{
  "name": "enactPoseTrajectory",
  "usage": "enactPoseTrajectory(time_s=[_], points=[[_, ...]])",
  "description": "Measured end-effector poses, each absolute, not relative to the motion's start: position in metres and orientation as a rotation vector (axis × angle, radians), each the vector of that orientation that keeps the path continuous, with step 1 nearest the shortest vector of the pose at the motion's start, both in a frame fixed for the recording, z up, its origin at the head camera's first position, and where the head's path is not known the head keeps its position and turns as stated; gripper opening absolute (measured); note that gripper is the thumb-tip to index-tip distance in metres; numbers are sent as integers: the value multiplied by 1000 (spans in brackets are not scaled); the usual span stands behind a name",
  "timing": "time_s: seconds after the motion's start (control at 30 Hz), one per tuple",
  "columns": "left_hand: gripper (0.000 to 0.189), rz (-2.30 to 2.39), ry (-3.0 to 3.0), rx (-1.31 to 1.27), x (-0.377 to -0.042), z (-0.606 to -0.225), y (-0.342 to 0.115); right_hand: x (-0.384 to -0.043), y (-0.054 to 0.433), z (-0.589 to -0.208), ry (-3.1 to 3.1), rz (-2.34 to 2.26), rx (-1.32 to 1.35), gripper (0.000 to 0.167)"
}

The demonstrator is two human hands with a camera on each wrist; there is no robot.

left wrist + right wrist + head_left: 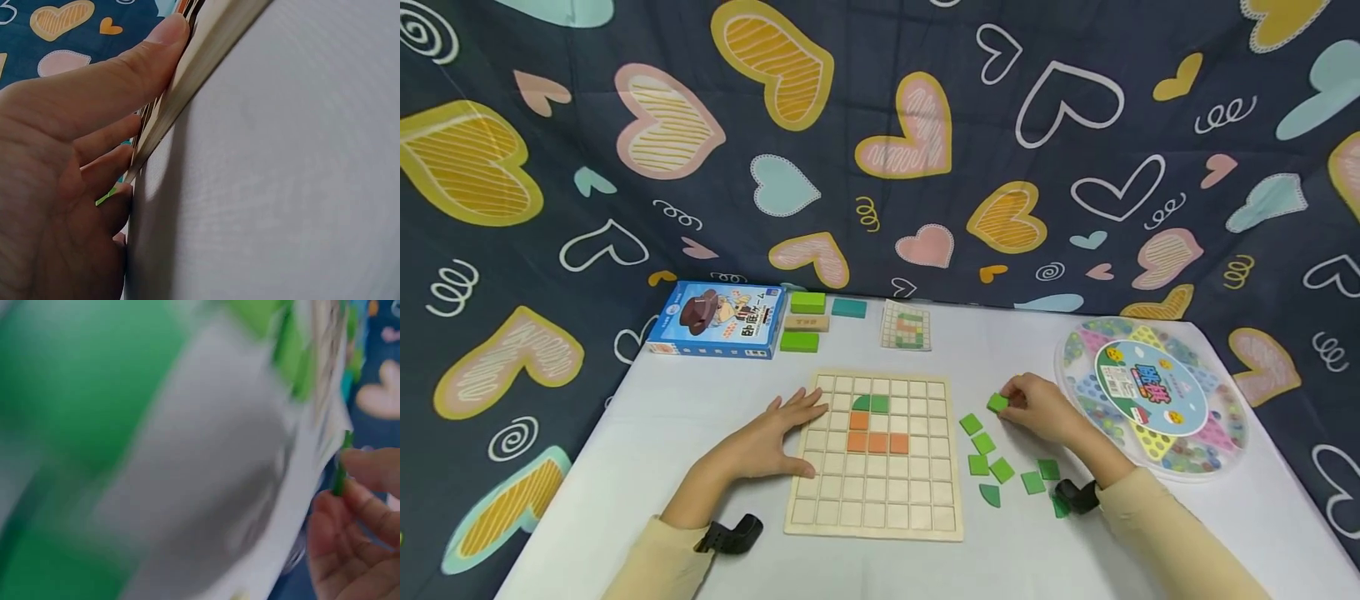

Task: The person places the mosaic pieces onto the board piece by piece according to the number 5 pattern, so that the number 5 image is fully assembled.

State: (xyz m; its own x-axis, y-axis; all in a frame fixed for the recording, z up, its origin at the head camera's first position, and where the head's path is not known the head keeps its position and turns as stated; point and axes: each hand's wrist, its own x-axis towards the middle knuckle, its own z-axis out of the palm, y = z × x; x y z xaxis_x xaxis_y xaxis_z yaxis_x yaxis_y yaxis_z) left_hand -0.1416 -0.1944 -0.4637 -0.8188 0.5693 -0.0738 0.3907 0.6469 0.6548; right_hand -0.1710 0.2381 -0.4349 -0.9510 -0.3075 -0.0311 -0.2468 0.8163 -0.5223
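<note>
A wooden grid board (865, 500) lies mid-table, with an orange L of square tiles (877, 442), a green square tile and a green rounded tile (861, 403) in its cells. My left hand (767, 442) rests at the board's left edge, fingers and thumb spread; in the left wrist view the thumb (137, 62) lies along the board's side. Right of the board, my right hand (1037, 407) pinches a light green square tile (997, 402) between thumb and fingers, seen edge-on in the right wrist view. Several loose green tiles (978, 464) lie below that hand, with a quarter-round tile (990, 495) among them.
A blue game box (718, 321) stands back left, beside green, teal and wooden blocks (806, 323). Behind the board lies a small pattern card (906, 325). A round marble game case (1150, 387) sits at the right. A heart-print cloth (880, 150) hangs behind the table.
</note>
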Motion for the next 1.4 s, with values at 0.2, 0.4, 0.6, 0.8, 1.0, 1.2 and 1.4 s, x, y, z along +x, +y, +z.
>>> enactPoseTrajectory(time_s=[0.2, 0.4, 0.6, 0.8, 1.0, 1.2, 1.4], points=[[95, 940, 2618, 754, -141, -463, -196, -177, 175, -422, 2811, -900, -684, 21], [96, 944, 2594, 766, -140, -462, -195, -186, 123, -428, 2742, -701, -965, 22], [96, 941, 2607, 764, -140, -464, -195, -188, 110, -437, 2761, -582, -1039, 20], [96, 935, 2606, 772, -141, -465, -196, -192, 123, -432, 2695, -708, -1003, 26], [96, 931, 2601, 762, -142, -465, -196, -193, 170, -424, 2672, -898, -760, 27], [97, 924, 2599, 763, -142, -463, -195, -180, 209, -432, 2567, -849, -706, 27], [97, 924, 2594, 773, -143, -464, -193, -178, 217, -439, 2572, -777, -791, 27]])
